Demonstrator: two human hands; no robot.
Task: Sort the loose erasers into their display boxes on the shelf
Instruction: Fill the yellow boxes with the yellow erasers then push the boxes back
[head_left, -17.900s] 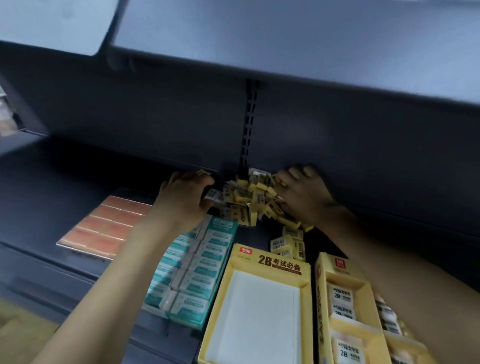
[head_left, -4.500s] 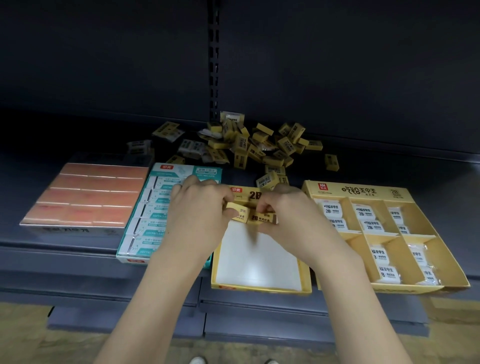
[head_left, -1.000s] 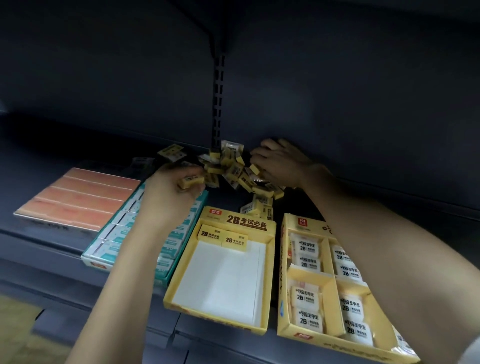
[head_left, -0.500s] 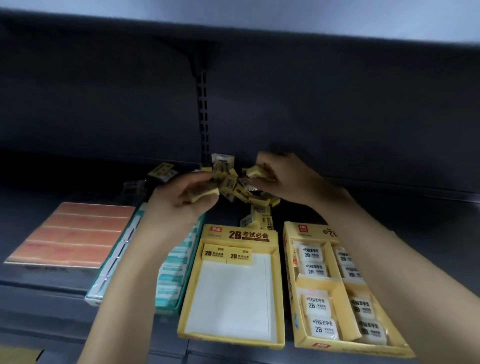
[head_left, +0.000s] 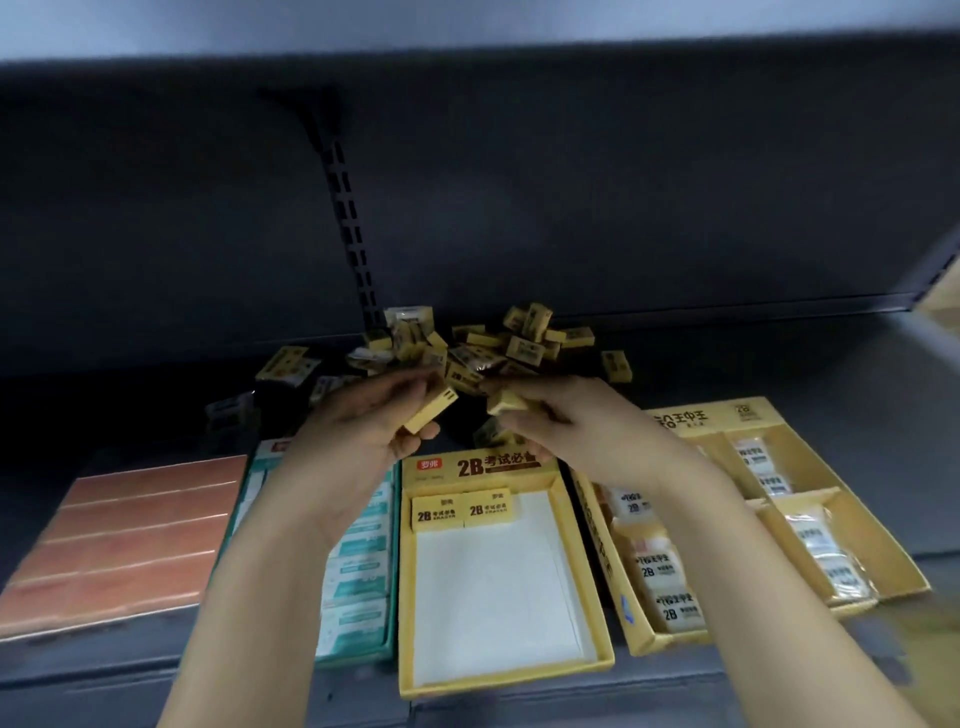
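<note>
A heap of loose yellow erasers (head_left: 483, 345) lies at the back of the dark shelf. My left hand (head_left: 358, 436) pinches one yellow eraser (head_left: 431, 410) above the shelf. To its right, my right hand (head_left: 576, 426) holds another yellow eraser (head_left: 506, 401). Both hands hover just behind the yellow 2B display box (head_left: 410, 597), whose white floor carries two yellow erasers (head_left: 462, 512) side by side at its far end.
A compartmented yellow box (head_left: 602, 551) with wrapped white erasers stands on the right. Left of the 2B box sits a teal box (head_left: 358, 571) of erasers, partly behind my left forearm, then an orange-topped box (head_left: 119, 540). An upper shelf overhangs the scene.
Both hands have drawn back from the heap toward me, each holding a yellow eraser, and now hover behind the 2B box. The camera has tilted down.
</note>
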